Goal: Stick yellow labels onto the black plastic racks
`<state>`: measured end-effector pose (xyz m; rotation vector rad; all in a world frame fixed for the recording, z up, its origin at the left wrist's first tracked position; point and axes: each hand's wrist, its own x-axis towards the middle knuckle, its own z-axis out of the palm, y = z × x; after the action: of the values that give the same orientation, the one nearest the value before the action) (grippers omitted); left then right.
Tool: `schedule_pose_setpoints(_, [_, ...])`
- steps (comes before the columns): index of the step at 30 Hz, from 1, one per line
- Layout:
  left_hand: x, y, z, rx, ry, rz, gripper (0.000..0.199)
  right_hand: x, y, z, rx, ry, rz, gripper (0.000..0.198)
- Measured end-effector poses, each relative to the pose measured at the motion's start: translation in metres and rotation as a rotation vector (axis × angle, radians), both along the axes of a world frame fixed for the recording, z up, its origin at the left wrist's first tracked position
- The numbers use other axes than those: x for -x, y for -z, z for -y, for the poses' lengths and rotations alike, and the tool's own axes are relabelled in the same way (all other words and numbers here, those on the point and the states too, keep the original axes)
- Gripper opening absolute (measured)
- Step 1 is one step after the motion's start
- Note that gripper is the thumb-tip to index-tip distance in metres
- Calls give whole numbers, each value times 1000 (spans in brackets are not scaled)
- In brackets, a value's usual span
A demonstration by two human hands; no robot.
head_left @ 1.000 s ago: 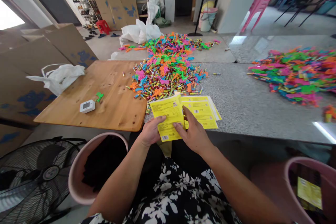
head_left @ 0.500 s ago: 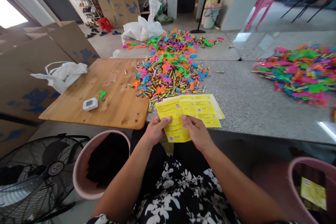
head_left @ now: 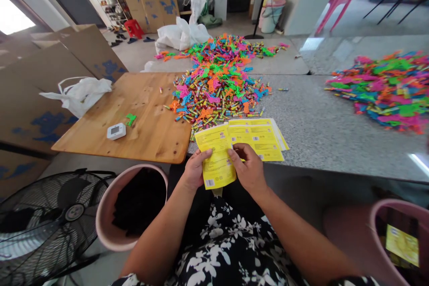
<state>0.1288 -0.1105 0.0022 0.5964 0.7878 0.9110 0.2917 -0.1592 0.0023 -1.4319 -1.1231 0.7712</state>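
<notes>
A flat yellow printed sheet [head_left: 217,167] with small text and a barcode is held in front of my lap, tilted a little. My left hand [head_left: 195,169] grips its left edge, the thumb lying on the printed face. At the right edge, my right hand [head_left: 250,170] pinches the sheet between thumb and curled fingers. Just behind it, similar yellow printed sheets [head_left: 264,138] lie overlapped on the front of the grey stone table [head_left: 308,129]. Beyond them is a big pile of coloured plastic toy guns and small wrapped tubes [head_left: 214,91].
On the wooden board [head_left: 150,111] at left are a white digital device [head_left: 116,131], a green toy gun [head_left: 131,119] and a white plastic bag [head_left: 82,94]. Another toy pile [head_left: 385,89] lies right. Pink bins [head_left: 100,219] and a floor fan [head_left: 67,214] stand below.
The yellow sheet has shifted slightly left and lower and been turned more upright. My right hand's fingers have curled more at its right edge. The view has moved slightly.
</notes>
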Motion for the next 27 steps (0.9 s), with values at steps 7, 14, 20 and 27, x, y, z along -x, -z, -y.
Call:
schedule_pose_setpoints(7, [-1, 0, 5, -50, -64, -54, 52, 0, -2, 1, 43, -1, 29, 38])
schedule_pose_setpoints(14, [7, 8, 4, -103, -92, -30, 53, -11, 4, -3, 112, 0, -100, 42])
schedule_pose_setpoints(20, [13, 11, -3, -179, -92, 8, 47, -5, 8, -1, 124, -98, -188, 48])
schedule_pose_setpoints(27, [20, 16, 2, -176, -48, 13, 44, 3, 12, -7, 232, -144, -531, 41])
